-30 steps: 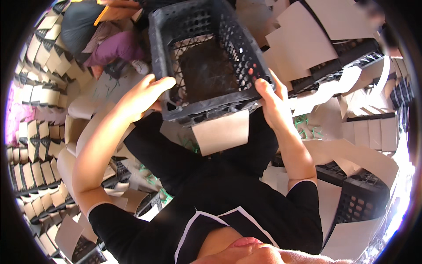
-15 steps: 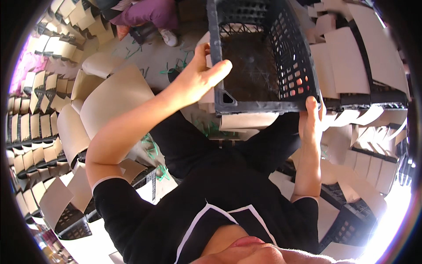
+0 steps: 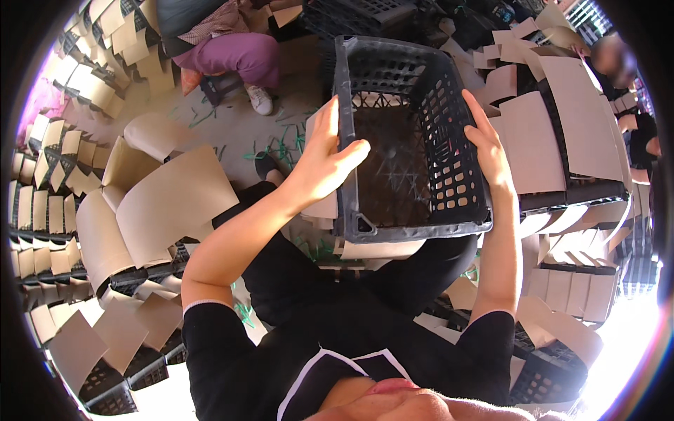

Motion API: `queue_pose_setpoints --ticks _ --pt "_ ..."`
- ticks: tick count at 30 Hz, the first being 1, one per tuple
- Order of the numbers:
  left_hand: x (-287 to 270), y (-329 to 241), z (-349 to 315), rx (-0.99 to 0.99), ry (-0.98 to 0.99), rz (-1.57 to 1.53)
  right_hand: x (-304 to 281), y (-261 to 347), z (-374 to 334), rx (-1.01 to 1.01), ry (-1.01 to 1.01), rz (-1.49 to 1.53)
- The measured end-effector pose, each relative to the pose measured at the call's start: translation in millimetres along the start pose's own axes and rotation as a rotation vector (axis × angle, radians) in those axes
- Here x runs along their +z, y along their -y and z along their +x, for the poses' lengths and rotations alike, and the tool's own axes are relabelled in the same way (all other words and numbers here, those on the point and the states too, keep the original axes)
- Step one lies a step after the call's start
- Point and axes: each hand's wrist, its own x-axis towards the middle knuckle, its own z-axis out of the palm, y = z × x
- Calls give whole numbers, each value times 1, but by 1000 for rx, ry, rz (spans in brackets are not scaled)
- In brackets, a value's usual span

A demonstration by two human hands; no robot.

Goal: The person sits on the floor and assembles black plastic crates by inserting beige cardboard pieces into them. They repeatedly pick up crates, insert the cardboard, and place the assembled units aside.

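Note:
A black plastic crate with slotted walls is in front of me, its open top facing me. Its dark floor shows nothing lying on it. My left hand grips the crate's left rim, thumb inside and fingers on the outer wall. On the far part of the right wall, my right hand holds the rim, with its fingers reaching along the edge. Beneath the crate, pale cardboard shows over my lap.
Black crates with cardboard flaps are stacked at the right, and more cardboard stands at the left. Green strap scraps litter the floor. A person in purple trousers sits at the far left. Dark crates lie beyond mine.
The crate has come nearer to me and lower in view. My right hand has shifted from its near right corner to farther along the right rim. My left hand keeps its grip.

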Motion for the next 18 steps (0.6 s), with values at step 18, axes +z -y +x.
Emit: queue_pose_setpoints --ticks 18 --pt "10 7 -9 -39 -92 87 13 -7 0 -99 -14 -175"
